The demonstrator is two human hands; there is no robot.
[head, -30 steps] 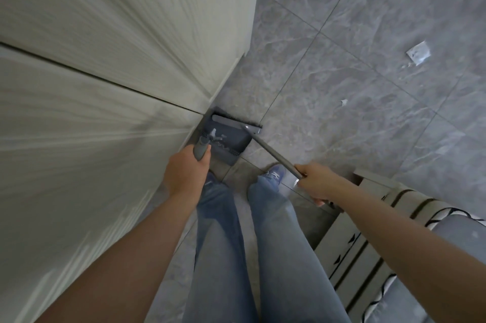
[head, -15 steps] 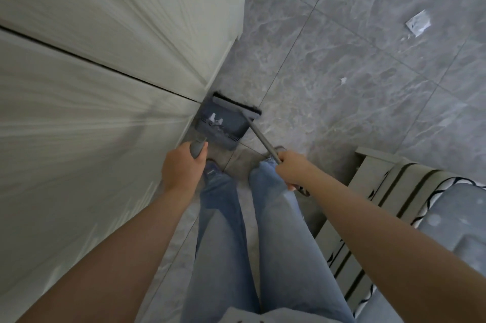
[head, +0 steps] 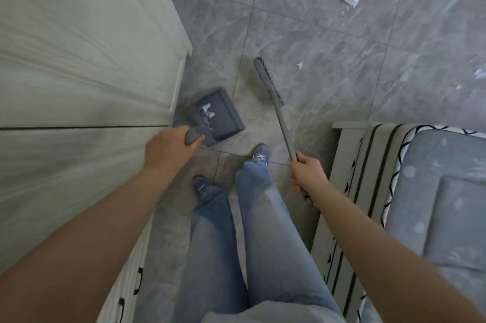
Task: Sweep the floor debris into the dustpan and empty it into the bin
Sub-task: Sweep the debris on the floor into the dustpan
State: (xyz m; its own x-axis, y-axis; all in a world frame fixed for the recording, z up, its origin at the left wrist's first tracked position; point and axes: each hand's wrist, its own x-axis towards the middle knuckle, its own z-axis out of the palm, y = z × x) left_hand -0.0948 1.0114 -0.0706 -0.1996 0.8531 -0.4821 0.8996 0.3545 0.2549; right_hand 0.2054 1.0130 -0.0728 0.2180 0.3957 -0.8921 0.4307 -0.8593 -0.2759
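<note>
Dustpan [head: 216,115] — blurred white scraps inside

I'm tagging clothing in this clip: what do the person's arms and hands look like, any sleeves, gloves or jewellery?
Both forearms are bare up to the frame edge, with no sleeves in view. The left hand and right hand wear no gloves, and no rings, watch or bracelets can be seen.
</note>
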